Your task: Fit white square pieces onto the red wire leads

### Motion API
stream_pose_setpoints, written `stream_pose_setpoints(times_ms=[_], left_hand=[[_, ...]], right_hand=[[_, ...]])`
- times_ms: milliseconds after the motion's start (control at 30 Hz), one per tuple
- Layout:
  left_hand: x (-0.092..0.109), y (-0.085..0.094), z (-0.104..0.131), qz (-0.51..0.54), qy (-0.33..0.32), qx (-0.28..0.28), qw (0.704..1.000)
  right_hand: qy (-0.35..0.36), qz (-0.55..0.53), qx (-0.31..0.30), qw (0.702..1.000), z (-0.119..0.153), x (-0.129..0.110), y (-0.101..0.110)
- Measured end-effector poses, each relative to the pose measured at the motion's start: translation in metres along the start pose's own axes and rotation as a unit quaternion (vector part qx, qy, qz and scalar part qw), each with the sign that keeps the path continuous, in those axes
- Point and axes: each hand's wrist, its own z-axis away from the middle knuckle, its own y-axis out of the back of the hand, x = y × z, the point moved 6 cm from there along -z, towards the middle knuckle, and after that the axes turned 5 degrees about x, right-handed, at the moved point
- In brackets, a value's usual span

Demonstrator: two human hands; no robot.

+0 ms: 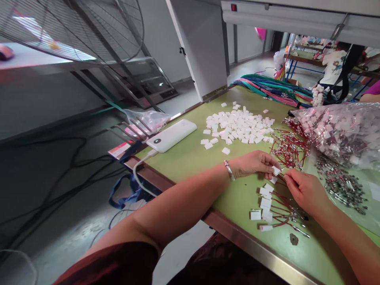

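Probably the white connector (276, 171) is nearly weightless, a stiff little plastic block with smooth faces that could slip if squeezed off-centre. My left hand (259, 164) grips it between thumb and fingers, on the near right side of the pile of white connectors (237, 126). I judge its flat sides the best hold, with its wire end left free. My right hand (301, 186) is farther right of that pile, fingertips closed together just beside the block; whether they pinch a thin wire is too small to tell.

Nearer me than the pile, wired connectors (266, 203) lie on the desk (234, 198). Their red leads look soft and springy, easily tangled, so I would take those by the housings too. Right of the pile, the loose red wires (292, 150) seem likely to snag one another when lifted.
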Motion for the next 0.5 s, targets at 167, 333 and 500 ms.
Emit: stream_pose_setpoints(times_ms=[167, 333, 500], left_hand=[[-0.006, -0.005, -0.001, 0.004, 0.017, -0.017, 1.000], [-0.006, -0.010, 0.001, -0.001, 0.014, 0.008, 1.000], [0.002, -0.006, 0.005, -0.020, 0.008, 0.021, 1.000]], right_hand=[[0.013, -0.049, 0.041, 0.998, 0.000, -0.009, 0.004], [0.019, 0.020, 0.061, 0.998, 0.002, -0.006, 0.006], [0.018, 0.028, 0.041, 0.999, 0.005, -0.002, -0.001]])
